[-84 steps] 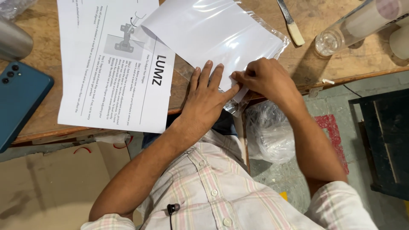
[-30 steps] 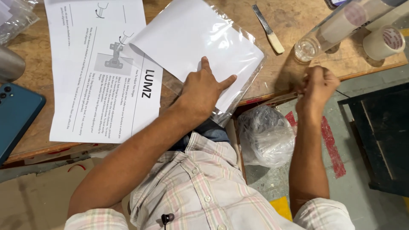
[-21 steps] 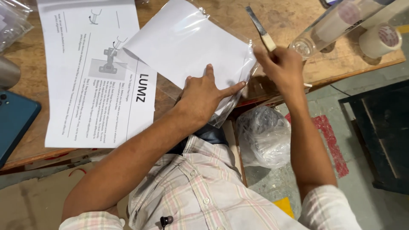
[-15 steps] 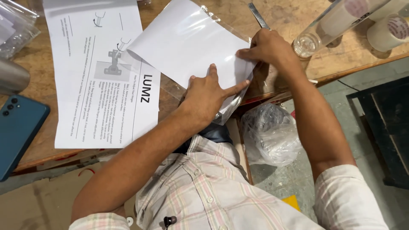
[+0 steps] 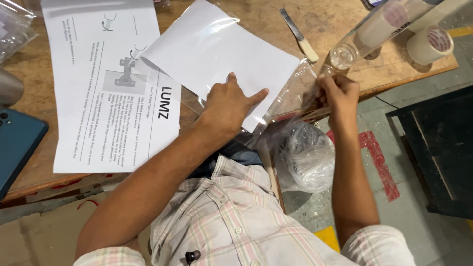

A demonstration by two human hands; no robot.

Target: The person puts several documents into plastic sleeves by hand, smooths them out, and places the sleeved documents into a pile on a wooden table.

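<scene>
My left hand lies flat, fingers spread, pinning the white sheet in its clear plastic sleeve to the wooden bench. My right hand is pinched shut on the sleeve's open edge — bagging step in hand. Next move, in my judgement, calls for steady tension — no creasing.

Glossy clear plastic sleeve, matt paper

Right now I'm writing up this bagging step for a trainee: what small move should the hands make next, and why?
Probably draw the clear plastic sleeve further over the white sheet. The left hand presses the sheet flat on the wooden table, while the right hand pinches the sleeve's loose edge, and the sheet's near corner still pokes out.
</scene>
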